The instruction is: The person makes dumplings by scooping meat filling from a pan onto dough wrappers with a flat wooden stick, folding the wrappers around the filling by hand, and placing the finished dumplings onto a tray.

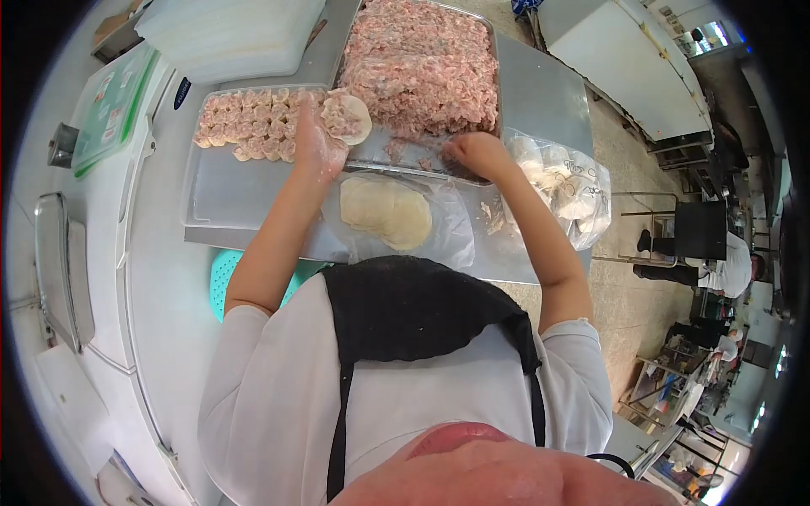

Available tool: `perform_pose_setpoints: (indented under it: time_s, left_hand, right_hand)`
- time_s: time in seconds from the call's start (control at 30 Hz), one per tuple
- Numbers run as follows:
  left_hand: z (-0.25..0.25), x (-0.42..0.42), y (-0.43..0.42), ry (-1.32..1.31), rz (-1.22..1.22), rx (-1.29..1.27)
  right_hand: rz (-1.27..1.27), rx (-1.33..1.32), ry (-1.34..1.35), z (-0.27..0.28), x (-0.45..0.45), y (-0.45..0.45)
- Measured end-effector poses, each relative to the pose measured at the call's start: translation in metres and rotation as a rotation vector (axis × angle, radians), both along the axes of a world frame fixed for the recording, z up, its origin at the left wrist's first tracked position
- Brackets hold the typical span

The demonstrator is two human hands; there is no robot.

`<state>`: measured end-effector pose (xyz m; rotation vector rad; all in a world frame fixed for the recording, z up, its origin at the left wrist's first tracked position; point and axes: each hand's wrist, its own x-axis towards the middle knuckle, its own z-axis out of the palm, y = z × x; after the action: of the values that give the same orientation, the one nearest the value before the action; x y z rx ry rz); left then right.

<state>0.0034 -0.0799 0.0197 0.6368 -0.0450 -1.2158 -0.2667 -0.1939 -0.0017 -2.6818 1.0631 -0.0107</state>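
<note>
My left hand point(321, 152) holds a round dough wrapper point(361, 122) with a dab of minced meat on it, beside the near end of the filled dumplings. My right hand point(479, 156) is at the near right corner of a metal tray point(371, 157), its fingers curled. What those fingers hold, if anything, is hidden. A big mass of pink minced meat point(422, 67) fills the far part of this tray. Rows of open-topped dumplings point(253, 126) sit in a plastic tray point(219, 202) on the left. Round wrappers point(384, 211) lie overlapped on a plastic sheet near my apron.
A bag of pale packed pieces point(561, 185) lies on the steel table at right. Stacked white translucent trays point(228, 38) stand at back left, near a green-edged lid point(114, 110). A turquoise perforated item point(224, 278) is below the table edge. People work farther right.
</note>
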Motion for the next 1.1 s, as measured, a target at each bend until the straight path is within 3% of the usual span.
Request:
perform_pose_setpoints:
  time_s: [0.03, 0.1, 0.17, 0.23, 0.27, 0.33, 0.37, 0.43, 0.47, 0.5, 0.57, 0.6, 0.67, 0.73, 0.77, 0.9, 0.93, 1.0, 1.03, 1.1]
  left_hand:
    - [0.005, -0.002, 0.001, -0.067, -0.05, 0.007]
    - [0.002, 0.001, 0.002, -0.136, -0.102, 0.021]
    - [-0.008, 0.006, -0.003, -0.115, -0.177, 0.057]
    - [-0.008, 0.003, -0.006, -0.099, -0.199, 0.048]
    - [-0.008, -0.001, -0.007, -0.082, -0.222, 0.047]
    - [-0.003, -0.013, -0.013, -0.085, -0.239, 0.017]
    - [-0.001, -0.02, -0.017, -0.094, -0.258, -0.012]
    - [0.023, -0.039, -0.021, -0.04, -0.246, -0.033]
    - [0.031, -0.046, -0.022, 0.009, -0.225, -0.05]
    - [0.031, -0.047, -0.022, 0.006, -0.243, -0.055]
    - [0.026, -0.04, -0.023, 0.089, -0.324, 0.01]
    - [0.002, -0.034, -0.03, 0.071, -0.313, -0.047]
    - [0.019, -0.037, -0.023, 0.074, -0.261, 0.027]
    - [0.02, -0.038, -0.022, 0.078, -0.21, 0.106]
    - [0.011, -0.037, -0.028, 0.091, -0.239, 0.014]
    - [0.022, -0.034, -0.018, 0.212, -0.269, -0.116]
    - [0.021, -0.03, -0.016, 0.197, -0.288, -0.129]
    - [0.015, -0.025, -0.012, -0.17, -0.431, -0.381]
    - [0.031, -0.03, -0.003, -0.187, -0.457, -0.395]
    - [0.068, -0.039, 0.018, -0.812, -0.454, -0.268]
  right_hand:
    - [0.004, -0.001, 0.003, 0.002, 0.004, 0.001]
    - [0.094, 0.355, 0.046, 0.008, 0.009, 0.008]
    - [0.123, 0.38, 0.023, 0.009, -0.003, -0.004]
    - [-0.115, 0.672, 0.072, 0.04, -0.007, 0.001]
    - [-0.116, 0.669, 0.078, 0.049, -0.007, 0.005]
    - [-0.222, 0.833, -0.223, 0.061, -0.011, 0.017]
    - [-0.232, 0.83, -0.224, 0.063, -0.008, 0.028]
    - [-0.181, 0.389, -0.527, 0.063, 0.009, 0.054]
    - [-0.033, 0.169, -0.616, 0.027, 0.007, 0.049]
    - [-0.048, 0.159, -0.621, 0.034, 0.005, 0.055]
    - [-0.07, 0.081, -0.337, 0.053, 0.0, 0.062]
    - [-0.071, 0.072, -0.339, 0.073, -0.001, 0.069]
    - [-0.172, -0.118, -0.032, 0.107, -0.004, 0.09]
    - [-0.127, -0.17, -0.171, 0.101, 0.012, 0.108]
    - [-0.08, -0.223, -0.306, 0.098, 0.017, 0.113]
    - [-0.119, -0.198, -0.229, 0.101, 0.003, 0.097]
    - [-0.112, -0.09, -0.379, 0.109, -0.005, 0.094]
    - [-0.129, -0.006, -0.556, 0.116, -0.017, 0.092]
    - [-0.116, 0.061, -0.55, 0.118, -0.021, 0.092]
    - [-0.106, 0.115, -0.559, 0.131, -0.027, 0.094]
